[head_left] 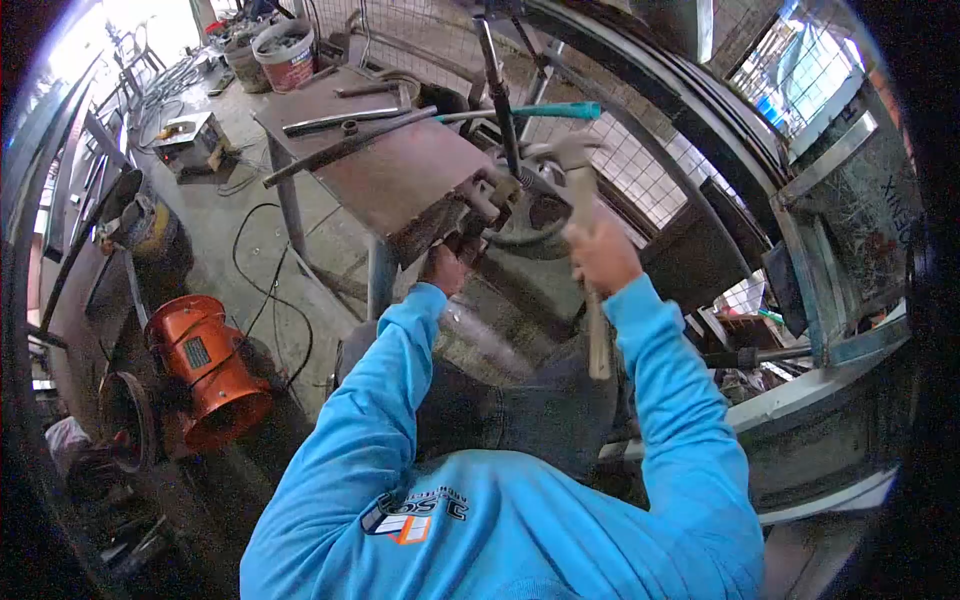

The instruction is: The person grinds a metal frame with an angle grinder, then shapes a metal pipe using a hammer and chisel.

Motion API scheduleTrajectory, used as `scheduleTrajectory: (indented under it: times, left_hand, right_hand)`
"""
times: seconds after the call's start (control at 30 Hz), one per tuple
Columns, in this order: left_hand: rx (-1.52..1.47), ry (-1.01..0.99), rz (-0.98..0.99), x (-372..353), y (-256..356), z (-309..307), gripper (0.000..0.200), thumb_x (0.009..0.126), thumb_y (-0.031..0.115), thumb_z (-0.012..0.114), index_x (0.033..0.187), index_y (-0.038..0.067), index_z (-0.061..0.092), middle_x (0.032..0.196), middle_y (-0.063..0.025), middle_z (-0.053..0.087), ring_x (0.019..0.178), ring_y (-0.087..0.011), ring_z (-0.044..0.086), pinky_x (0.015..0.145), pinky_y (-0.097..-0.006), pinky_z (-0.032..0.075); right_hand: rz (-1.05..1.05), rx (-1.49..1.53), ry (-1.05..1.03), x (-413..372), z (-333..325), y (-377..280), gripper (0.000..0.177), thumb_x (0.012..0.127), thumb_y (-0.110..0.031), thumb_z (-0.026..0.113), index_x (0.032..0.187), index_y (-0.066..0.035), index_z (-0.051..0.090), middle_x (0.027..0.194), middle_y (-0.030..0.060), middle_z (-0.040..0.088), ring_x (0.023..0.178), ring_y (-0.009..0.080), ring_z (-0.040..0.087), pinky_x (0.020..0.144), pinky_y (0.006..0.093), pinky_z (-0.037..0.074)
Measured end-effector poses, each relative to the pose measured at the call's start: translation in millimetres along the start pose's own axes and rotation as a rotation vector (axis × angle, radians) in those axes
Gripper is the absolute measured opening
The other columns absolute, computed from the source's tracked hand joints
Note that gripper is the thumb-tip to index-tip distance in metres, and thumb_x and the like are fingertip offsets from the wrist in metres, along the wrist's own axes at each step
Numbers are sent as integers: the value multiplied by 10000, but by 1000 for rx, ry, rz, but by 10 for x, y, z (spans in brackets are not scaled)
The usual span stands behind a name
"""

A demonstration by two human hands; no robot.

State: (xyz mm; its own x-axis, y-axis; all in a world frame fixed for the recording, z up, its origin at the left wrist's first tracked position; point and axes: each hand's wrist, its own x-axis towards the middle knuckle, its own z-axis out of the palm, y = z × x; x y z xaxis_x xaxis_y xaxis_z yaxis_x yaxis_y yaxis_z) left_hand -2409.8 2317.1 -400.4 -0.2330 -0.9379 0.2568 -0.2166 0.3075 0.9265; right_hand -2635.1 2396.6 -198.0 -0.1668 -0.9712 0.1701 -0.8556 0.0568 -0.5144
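Note:
My right hand (pixel 604 254) is wrapped round the handle of a hammer (pixel 598 335), its blurred head up beside the vise. At the near edge of the worn metal table (pixel 400 165), my left hand (pixel 447 270) reaches in under the vise (pixel 490 200). Its fingers are partly hidden there, and what they hold, if anything, cannot be made out. A long metal bar (pixel 350 146), a shorter shiny tube (pixel 340 121) and a teal-ended handle (pixel 560 110) lie on or across the table.
An orange cylindrical blower (pixel 208 368) stands on the floor at left, with a black cable (pixel 275 290) beside it. A small metal box (pixel 192 138) and a white bucket (pixel 284 54) are farther back. Metal frames (pixel 800 250) rise at right.

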Motion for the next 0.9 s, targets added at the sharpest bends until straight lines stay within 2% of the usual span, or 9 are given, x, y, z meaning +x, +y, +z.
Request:
scheduleTrajectory:
  times: [0.07,0.2,0.33,0.5,0.6,0.67,0.73,0.83,0.9]
  left_hand:
    - [57,39,1,-28,75,-5,615,905,574,506,1172,33,621,1074,-246,646,1012,-436,594,881,-478,453]
    - [146,234,-19,43,72,151,620,900,572,522,1115,4,647,1090,-254,636,1013,-460,582,870,-490,458]
    - [254,48,-37,62,243,-11,655,888,589,530,970,-45,676,990,-272,655,923,-465,612,803,-509,482]
    - [437,151,40,69,50,70,654,884,579,546,900,-62,674,928,-289,656,883,-457,626,784,-503,496]
    - [352,64,-79,92,174,-8,648,879,564,562,973,-71,650,1002,-294,646,909,-447,626,810,-494,499]
    - [-486,48,-132,149,-67,183,669,877,567,566,1072,-72,608,1103,-289,617,983,-434,607,874,-490,478]
    - [-480,36,-68,151,-178,138,702,875,572,566,1154,-72,565,1192,-280,583,1058,-419,580,937,-483,449]
    - [278,-29,-74,12,-77,106,752,881,584,552,1267,-59,489,1301,-263,519,1146,-400,534,1014,-470,396]
    - [156,-113,-349,54,114,42,787,894,590,525,1361,-34,422,1365,-250,469,1172,-393,514,1045,-465,366]
  right_hand:
    - [258,211,2,-133,-443,-208,331,919,-300,581,1112,-34,540,692,61,560,551,140,556,465,291,459]
    - [-51,228,180,-272,-1260,-670,289,977,-320,533,1045,-40,521,641,9,507,538,112,523,507,279,452]
    - [-491,342,577,-284,-1948,-1166,314,966,-345,523,986,-36,570,661,71,579,581,138,566,556,274,474]
    - [-505,73,1137,-140,-2267,-1960,563,965,-528,418,937,19,553,751,145,593,604,169,631,449,187,514]
    - [-378,-14,846,198,-1134,-990,497,962,-484,443,959,-2,567,773,140,607,650,178,637,521,226,515]
    - [-158,-147,339,239,-144,-258,453,960,-454,459,974,-17,576,789,137,617,681,184,641,569,251,515]
    - [124,-37,-85,117,-68,-97,410,958,-425,476,988,-31,585,804,133,626,712,190,644,617,277,516]
    - [49,-38,60,98,-1034,-623,348,955,-381,500,1011,-52,598,827,128,640,758,199,650,689,316,516]
    - [-222,-275,238,54,-1898,-1074,308,953,-352,517,1025,-66,607,842,125,649,789,204,653,737,342,517]
